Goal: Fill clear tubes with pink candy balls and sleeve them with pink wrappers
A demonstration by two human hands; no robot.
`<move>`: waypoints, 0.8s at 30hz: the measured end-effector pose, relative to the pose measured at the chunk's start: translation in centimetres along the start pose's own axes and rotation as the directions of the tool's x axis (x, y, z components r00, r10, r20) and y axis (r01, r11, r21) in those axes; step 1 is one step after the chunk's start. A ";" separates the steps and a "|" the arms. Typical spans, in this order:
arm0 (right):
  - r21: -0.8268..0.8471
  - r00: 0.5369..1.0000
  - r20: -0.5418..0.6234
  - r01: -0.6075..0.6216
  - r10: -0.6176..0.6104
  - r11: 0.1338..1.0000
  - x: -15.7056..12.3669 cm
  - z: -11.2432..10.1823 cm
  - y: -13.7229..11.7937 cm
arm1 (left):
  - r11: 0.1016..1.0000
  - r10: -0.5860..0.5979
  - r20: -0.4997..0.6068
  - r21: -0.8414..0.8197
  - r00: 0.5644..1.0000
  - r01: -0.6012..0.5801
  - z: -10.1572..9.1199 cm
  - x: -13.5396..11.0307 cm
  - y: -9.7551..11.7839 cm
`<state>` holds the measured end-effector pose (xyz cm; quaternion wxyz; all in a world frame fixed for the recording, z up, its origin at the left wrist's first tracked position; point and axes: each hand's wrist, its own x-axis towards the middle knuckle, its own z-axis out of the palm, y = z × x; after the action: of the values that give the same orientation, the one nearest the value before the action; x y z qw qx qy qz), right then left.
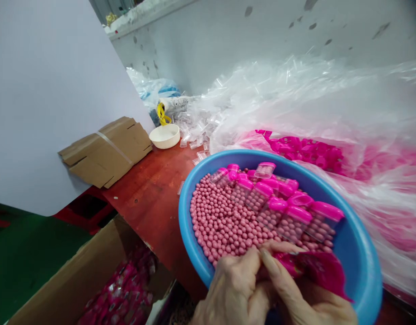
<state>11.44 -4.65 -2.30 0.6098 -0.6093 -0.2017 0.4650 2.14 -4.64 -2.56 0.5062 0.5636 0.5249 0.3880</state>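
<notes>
**Glossy pink packet [324,268] pinched low over blue tub [184,212]**

L hand [233,282] & R hand [302,298] meet over the near rim of the tub. L: fingers curled in, fingertips nearly closed, apparently nipping the packet's L end; exact contact part hidden. R: nearly closed too, thumb & fingers on the packet, rest of it fanning out to the R.

Packet looks like thin film: prob. v. light, floppy, slick, easily creased or torn. Best hold = a pinch by the edges, one hand per side. Contents: can't tell.

Just beyond the hands, in the tub: loose pink balls [224,221], likely hard & quick to roll; on them, clear containers w/ pink caps [294,223], prob. light, rigid, best gripped round the cap or sides.

Below & L of the hands: cardboard box [70,282] w/ pink packs [123,291]. Farther off, ahead-L, on the red surface [150,198]: flattened cardboard [106,151], white bowl [165,136], clear plastic pieces [203,124]. Ahead-R, beyond the tub: clear bag [278,104] around pink parts [307,153].

Writing: dark letters on a white roll [177,104] well ahead of the hands, too blurred to read. No legible brand/label elsewhere.
</notes>
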 end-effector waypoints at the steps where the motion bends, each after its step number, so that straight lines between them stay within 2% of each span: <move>1: 0.018 1.000 -0.007 0.002 -0.002 1.000 0.1 -0.1 0.3 | 0.999 0.001 0.005 0.049 1.000 -0.001 -0.1 0.1 0.1; 3: 0.083 0.999 0.039 -0.027 0.024 0.996 0.3 -0.2 0.7 | 0.995 -0.011 -0.009 0.101 1.000 0.012 -0.2 0.3 0.4; 7: 0.193 0.981 0.171 -0.128 0.096 0.973 0.7 -0.5 0.8 | 0.996 0.011 -0.052 0.085 0.999 -0.006 -0.1 0.7 1.0; 12: 0.295 0.983 0.149 -0.143 0.102 0.945 1.0 -0.8 0.5 | 0.991 0.076 -0.153 0.124 0.985 -0.058 0.1 0.6 1.4; 13: 0.294 0.982 0.156 -0.146 0.103 0.945 1.1 -0.9 0.5 | 0.996 0.072 -0.132 0.056 0.989 -0.065 0.0 0.7 1.4; 15: 0.264 0.978 0.183 -0.146 0.099 0.953 1.2 -1.2 0.4 | 0.978 0.027 -0.003 -0.206 1.000 -0.027 -0.5 0.9 1.4; 16: 0.240 0.977 0.194 -0.139 0.093 0.961 1.3 -1.3 0.3 | 0.933 -0.007 0.105 -0.358 0.994 0.044 -0.8 1.1 1.4; 18: 0.179 0.971 0.221 -0.129 0.087 0.975 1.4 -1.4 0.1 | 0.806 -0.047 0.305 -0.551 0.951 0.216 -1.4 1.6 1.3; 21: 0.131 0.960 0.269 -0.110 0.072 0.985 1.6 -1.2 -0.1 | 0.646 -0.107 0.466 -0.639 0.878 0.417 -1.9 2.2 1.0; 22: 0.131 0.957 0.282 -0.114 0.073 0.985 1.8 -1.1 0.0 | 0.606 -0.132 0.485 -0.651 0.865 0.458 -1.9 2.3 1.0; 24: 0.169 0.956 0.287 -0.107 0.055 0.980 2.2 -0.9 0.4 | 0.567 -0.173 0.468 -0.672 0.866 0.477 -1.7 2.4 1.0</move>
<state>13.13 -3.49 -3.55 0.6087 -0.4866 -0.2175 0.5877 1.09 -1.93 -1.51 0.8452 0.2436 0.3052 0.3649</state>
